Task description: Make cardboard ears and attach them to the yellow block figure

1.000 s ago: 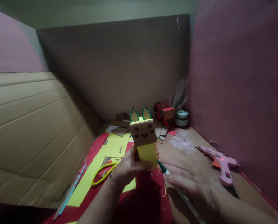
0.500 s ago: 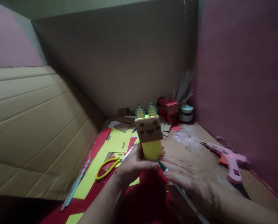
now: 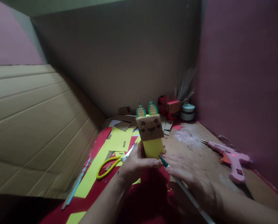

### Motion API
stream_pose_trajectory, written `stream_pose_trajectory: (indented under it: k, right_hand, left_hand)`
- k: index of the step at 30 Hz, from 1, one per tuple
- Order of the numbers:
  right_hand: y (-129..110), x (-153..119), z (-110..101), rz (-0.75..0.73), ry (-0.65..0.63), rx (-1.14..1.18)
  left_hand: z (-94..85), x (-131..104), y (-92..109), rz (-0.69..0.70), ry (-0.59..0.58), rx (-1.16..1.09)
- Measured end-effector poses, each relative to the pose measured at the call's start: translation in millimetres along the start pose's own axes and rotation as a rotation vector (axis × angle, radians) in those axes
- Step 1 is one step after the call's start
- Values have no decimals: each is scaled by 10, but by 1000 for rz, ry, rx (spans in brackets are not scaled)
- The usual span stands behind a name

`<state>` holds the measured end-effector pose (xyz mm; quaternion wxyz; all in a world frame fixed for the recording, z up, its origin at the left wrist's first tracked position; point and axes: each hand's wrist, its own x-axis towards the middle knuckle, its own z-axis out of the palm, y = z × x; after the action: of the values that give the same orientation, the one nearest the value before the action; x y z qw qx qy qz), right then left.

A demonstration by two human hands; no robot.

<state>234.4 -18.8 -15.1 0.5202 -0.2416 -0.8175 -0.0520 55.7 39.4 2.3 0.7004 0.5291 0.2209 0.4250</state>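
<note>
My left hand (image 3: 136, 163) is closed around the lower part of a paper puppet (image 3: 153, 148), holding it upright. This figure has a yellow paper body, a brown cardboard head with a drawn animal face, and two pointed ears edged in green. A paintbrush (image 3: 184, 188) with a pale handle and a green tip is gripped between the thumb and fingers of my right hand (image 3: 194, 179). Its tip is at the bottom of the yellow body, by my left thumb; whether it touches the paper I cannot tell.
Yellow-handled scissors (image 3: 108, 168) lie on yellow paper (image 3: 119, 140) and scraps at left, near a striped straw (image 3: 79, 180). A pink glue gun (image 3: 236, 160) with a red light rests at right. Behind stand a red-topped cardboard figure (image 3: 173, 107) and a lidded pot (image 3: 187, 112).
The whole view has shifted slightly. The brush tip is a little higher and further right against the yellow body. Both hands keep their holds.
</note>
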Motion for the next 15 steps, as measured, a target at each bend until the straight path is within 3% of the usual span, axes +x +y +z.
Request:
stream_pose_trajectory:
  k: [7,15]
  right_hand:
    - [44,95,-105,-113,-123,42]
    - [16,109,-97,-133,-39,26]
  left_hand:
    - [-11,-39,17,-24,5,-11]
    - [6,-54,43,-10,27,22]
